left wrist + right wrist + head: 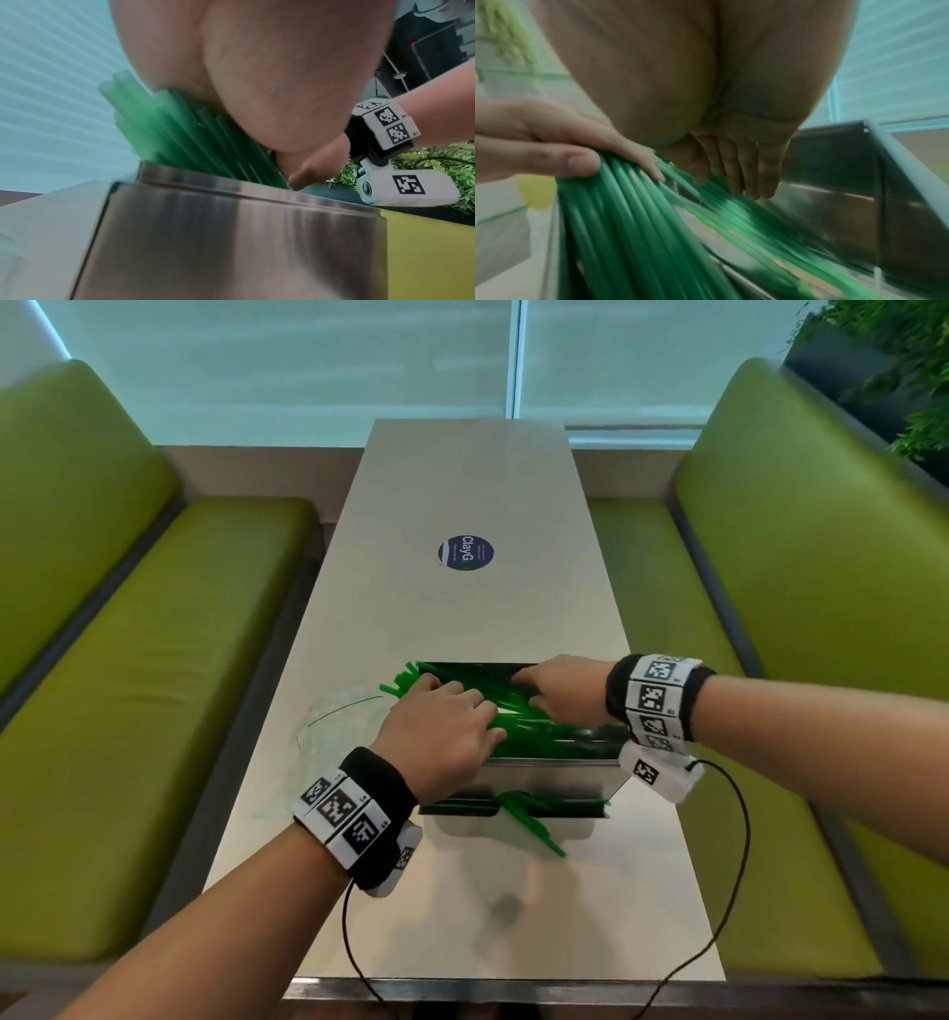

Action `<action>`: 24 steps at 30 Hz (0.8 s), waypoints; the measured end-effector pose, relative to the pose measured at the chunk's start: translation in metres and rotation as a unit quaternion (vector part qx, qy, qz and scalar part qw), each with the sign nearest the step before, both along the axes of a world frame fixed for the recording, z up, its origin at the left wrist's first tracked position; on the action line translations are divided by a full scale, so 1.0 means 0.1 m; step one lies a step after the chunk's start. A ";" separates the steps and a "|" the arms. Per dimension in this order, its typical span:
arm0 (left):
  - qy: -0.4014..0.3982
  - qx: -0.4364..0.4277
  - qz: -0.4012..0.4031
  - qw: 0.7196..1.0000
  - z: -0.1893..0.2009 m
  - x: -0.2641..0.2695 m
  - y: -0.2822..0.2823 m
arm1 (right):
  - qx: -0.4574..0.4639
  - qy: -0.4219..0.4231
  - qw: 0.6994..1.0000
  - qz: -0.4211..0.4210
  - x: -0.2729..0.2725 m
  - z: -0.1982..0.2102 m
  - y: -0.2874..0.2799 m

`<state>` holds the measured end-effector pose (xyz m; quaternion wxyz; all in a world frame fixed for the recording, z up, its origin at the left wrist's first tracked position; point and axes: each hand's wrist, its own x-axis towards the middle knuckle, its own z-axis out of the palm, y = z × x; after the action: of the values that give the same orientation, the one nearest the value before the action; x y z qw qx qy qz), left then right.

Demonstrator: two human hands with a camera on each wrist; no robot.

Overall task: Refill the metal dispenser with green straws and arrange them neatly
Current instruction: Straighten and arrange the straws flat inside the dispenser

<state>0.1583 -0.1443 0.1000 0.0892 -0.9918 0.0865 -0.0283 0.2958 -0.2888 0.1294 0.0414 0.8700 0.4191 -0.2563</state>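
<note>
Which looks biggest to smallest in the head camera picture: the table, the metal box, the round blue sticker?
1. Table, biggest by far.
2. Metal box holding the green straws.
3. Round blue sticker, smallest, though it lies farther from the camera, which shrinks it.

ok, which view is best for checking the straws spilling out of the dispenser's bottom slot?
The head view: only it shows the spilled straws fanning from the slot at the base of the metal dispenser onto the table. Left wrist shows just the dispenser's steel side and top bundle; right wrist shows only straws inside the bin.
</note>
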 end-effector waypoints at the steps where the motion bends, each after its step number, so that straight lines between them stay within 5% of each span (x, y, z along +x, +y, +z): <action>1: -0.011 -0.003 -0.002 1.000 -0.01 0.00 0.00 | -0.027 -0.003 0.999 0.023 0.00 0.00 0.05; 8: -0.035 -0.025 -0.007 0.999 -0.03 -0.01 0.01 | -0.125 -0.061 0.972 0.191 -0.03 -0.05 0.41; 12: -0.044 -0.038 -0.014 0.998 -0.04 -0.03 0.02 | -0.100 -0.136 0.940 0.298 -0.07 -0.10 0.50; 24: -0.078 -0.035 -0.004 0.996 -0.06 -0.06 -0.05 | -0.062 -0.091 0.971 0.215 0.04 -0.27 0.48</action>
<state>0.1524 -0.1492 0.0943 0.0608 -0.9889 0.0819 -0.1084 0.2994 -0.2406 0.1024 0.1869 0.7751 0.5739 -0.1869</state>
